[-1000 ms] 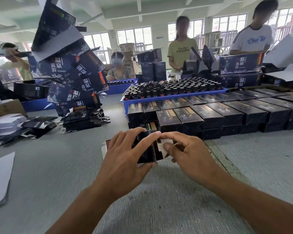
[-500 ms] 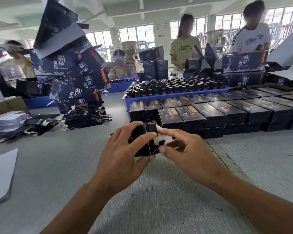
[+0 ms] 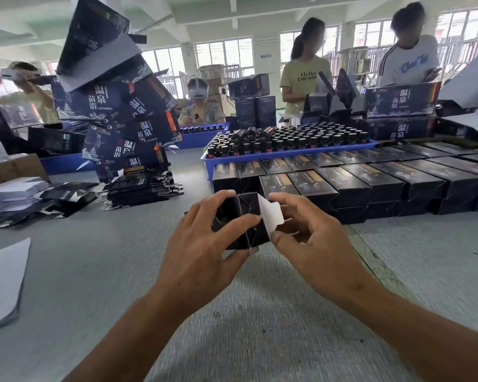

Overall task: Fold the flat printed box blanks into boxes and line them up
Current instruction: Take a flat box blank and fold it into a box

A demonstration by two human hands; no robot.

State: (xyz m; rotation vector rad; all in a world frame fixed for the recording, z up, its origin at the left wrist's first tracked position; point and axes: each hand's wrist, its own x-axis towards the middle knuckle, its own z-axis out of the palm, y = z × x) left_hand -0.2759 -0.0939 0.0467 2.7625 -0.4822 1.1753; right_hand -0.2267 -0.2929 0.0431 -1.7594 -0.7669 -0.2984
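Step in hand: closing one end of a small dark printed cardboard box (image 3: 239, 220), held just above the grey tabletop (image 3: 100, 271) at the centre of the view.
Left hand: the left hand (image 3: 204, 241) wraps the box body, fingers curled over its top and thumb under its near edge.
Right hand: the right hand (image 3: 305, 232) pinches the white-backed tuck flap (image 3: 269, 216), which stands open at the box's 3 o'clock end.
Progress: by my reading, the body is already squared up and only this flap remains unclosed.
Next move: probably bending the flap over and sliding its tab into the end, while the left hand keeps the walls square.
Then: the box likely joins the rows of finished dark boxes (image 3: 370, 183) at 1 o'clock, just beyond the hands.
Supply: a stack of flat dark box blanks (image 3: 138, 188) lies at 10 o'clock.
Writing: the heaped large navy cartons (image 3: 113, 106) at 11 o'clock read 温泉苗浴; smaller print is illegible.
Other text: a yellow T-shirt (image 3: 305, 78) at 12 o'clock reads "Hello Tuesday".
Small boxes: their gold print is too small to read.
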